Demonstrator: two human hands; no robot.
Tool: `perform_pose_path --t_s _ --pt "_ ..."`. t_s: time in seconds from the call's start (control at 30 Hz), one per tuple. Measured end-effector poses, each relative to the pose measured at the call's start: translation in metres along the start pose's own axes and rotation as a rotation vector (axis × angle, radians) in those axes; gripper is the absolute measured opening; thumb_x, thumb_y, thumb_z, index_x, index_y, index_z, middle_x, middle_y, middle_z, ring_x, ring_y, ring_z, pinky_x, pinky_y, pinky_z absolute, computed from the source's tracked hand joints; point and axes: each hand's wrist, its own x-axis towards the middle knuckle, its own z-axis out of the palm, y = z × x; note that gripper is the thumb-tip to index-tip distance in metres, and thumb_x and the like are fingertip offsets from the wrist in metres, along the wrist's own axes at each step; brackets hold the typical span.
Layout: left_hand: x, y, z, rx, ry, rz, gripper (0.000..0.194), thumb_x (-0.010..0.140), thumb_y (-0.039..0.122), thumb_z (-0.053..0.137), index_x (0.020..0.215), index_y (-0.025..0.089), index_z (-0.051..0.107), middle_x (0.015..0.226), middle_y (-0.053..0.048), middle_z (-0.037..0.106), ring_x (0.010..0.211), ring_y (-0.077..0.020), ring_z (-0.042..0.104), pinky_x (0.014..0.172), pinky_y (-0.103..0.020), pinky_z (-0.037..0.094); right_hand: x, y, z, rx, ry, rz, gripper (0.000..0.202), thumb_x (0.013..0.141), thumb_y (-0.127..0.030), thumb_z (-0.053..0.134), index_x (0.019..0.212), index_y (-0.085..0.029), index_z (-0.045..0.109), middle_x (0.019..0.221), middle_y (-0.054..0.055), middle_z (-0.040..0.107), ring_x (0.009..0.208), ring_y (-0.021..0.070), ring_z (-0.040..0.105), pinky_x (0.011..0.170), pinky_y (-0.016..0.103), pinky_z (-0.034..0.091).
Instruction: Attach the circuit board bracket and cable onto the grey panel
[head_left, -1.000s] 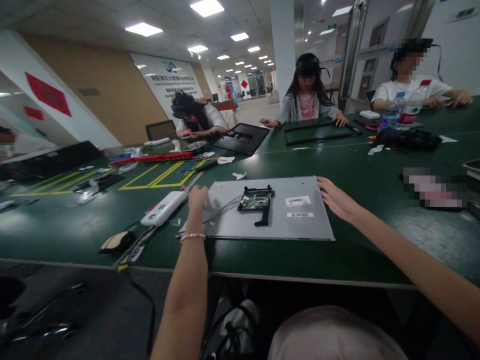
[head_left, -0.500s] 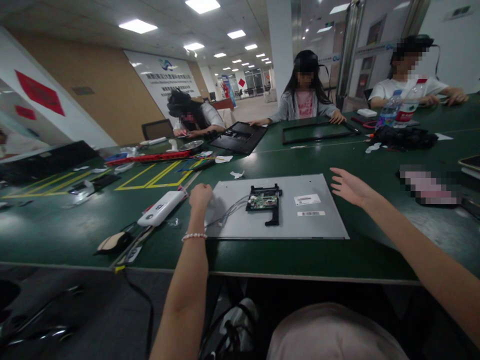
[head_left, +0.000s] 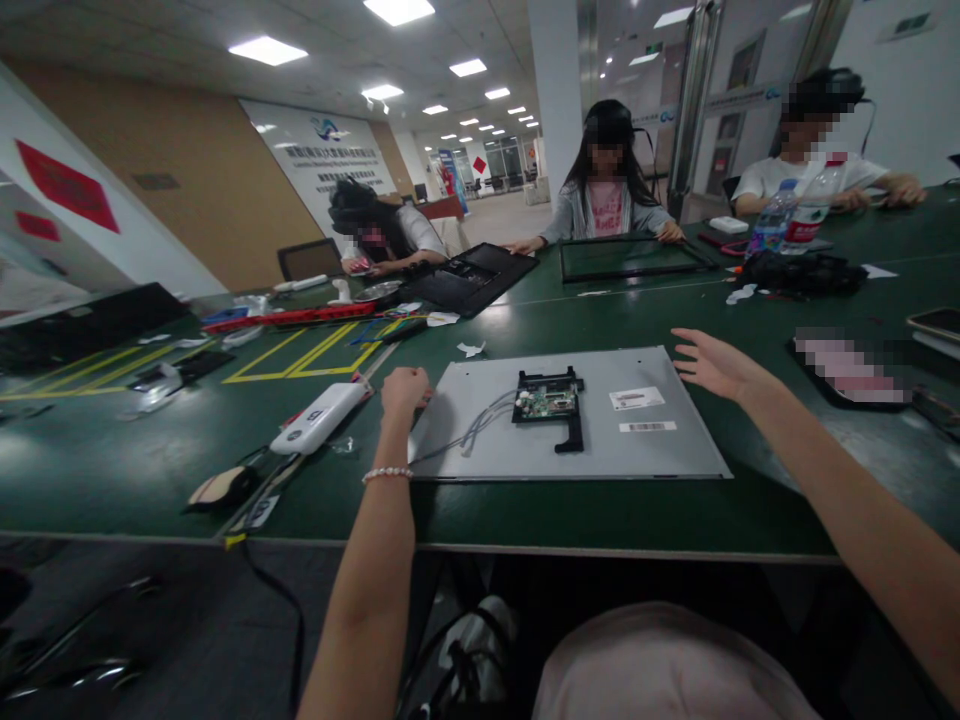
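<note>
A flat silver-grey display panel (head_left: 495,450) lies on the green table, its metal back facing up. A green circuit board (head_left: 546,401) in a black bracket (head_left: 571,430) is on top of it, with grey cables (head_left: 480,425) trailing left. My left hand (head_left: 405,390), a beaded bracelet at its wrist, is closed beside the panel's left edge; what its fingers hold, if anything, is hidden. At the panel's right edge my right hand (head_left: 716,365) is open, fingers stretched apart and fingertips close to the far right corner.
Left of the panel are a white power bank (head_left: 319,418) and a beige-and-black mouse (head_left: 221,488). A phone (head_left: 851,370) lies at right. Across the table, people sit with a black plastic cover (head_left: 472,280), a black frame (head_left: 634,275) and plastic bottles (head_left: 810,215).
The panel, with its board and bracket, has shifted right. My right hand has moved slightly right, while my left hand stays almost in place, still closed.
</note>
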Motion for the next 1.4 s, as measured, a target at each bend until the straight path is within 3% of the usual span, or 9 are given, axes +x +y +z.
perform_pose_path --t_s 0.2,0.47,0.83,1.1,1.4 --pt "0.007 -0.003 0.007 -0.187 -0.114 -0.024 0.025 0.087 0.028 0.047 0.084 0.011 0.065 0.077 -0.015 0.073 0.067 -0.0204 0.071 0.055 -0.024 0.054 0.007 0.004 -0.013 -0.226 0.067 -0.06 0.051 0.087 -0.052 0.047 0.136 -0.038 0.038 0.155 0.004 0.034 0.131 0.0293 0.048 0.102 0.047 0.045" --pt "-0.001 0.011 0.009 -0.29 -0.271 -0.069 0.026 0.088 0.031 0.05 0.081 0.011 0.065 0.07 -0.015 0.073 0.065 -0.0201 0.071 0.053 -0.022 0.052 0.006 0.004 -0.028 -0.437 0.16 -0.053 0.058 0.088 -0.055 0.047 0.141 -0.034 0.036 0.149 0.008 0.043 0.124 0.0292 0.054 0.104 0.052 0.041" --pt "-0.012 0.019 0.01 -0.357 -0.486 -0.016 0.031 0.087 0.041 0.056 0.084 0.012 0.068 0.082 -0.016 0.074 0.071 -0.0209 0.072 0.053 -0.021 0.052 0.013 0.012 -0.054 -0.493 0.263 -0.037 0.069 0.087 -0.062 0.047 0.147 -0.031 0.032 0.147 0.012 0.045 0.123 0.0332 0.054 0.095 0.052 0.05" --pt "-0.019 0.026 0.012 -0.351 -0.56 0.004 0.033 0.083 0.045 0.06 0.086 0.013 0.069 0.081 -0.015 0.074 0.075 -0.0221 0.073 0.053 -0.02 0.051 0.023 0.018 -0.069 -0.739 0.345 -0.1 0.07 0.087 -0.063 0.045 0.145 -0.025 0.039 0.143 0.016 0.049 0.121 0.0362 0.055 0.09 0.052 0.052" --pt "-0.036 0.04 0.009 -0.281 -0.59 -0.003 0.036 0.086 0.046 0.059 0.09 0.012 0.07 0.083 -0.017 0.074 0.079 -0.0246 0.073 0.055 -0.022 0.051 0.024 0.02 -0.079 -0.865 0.363 -0.104 0.071 0.088 -0.064 0.042 0.145 -0.022 0.039 0.144 0.017 0.049 0.121 0.0377 0.054 0.092 0.052 0.049"
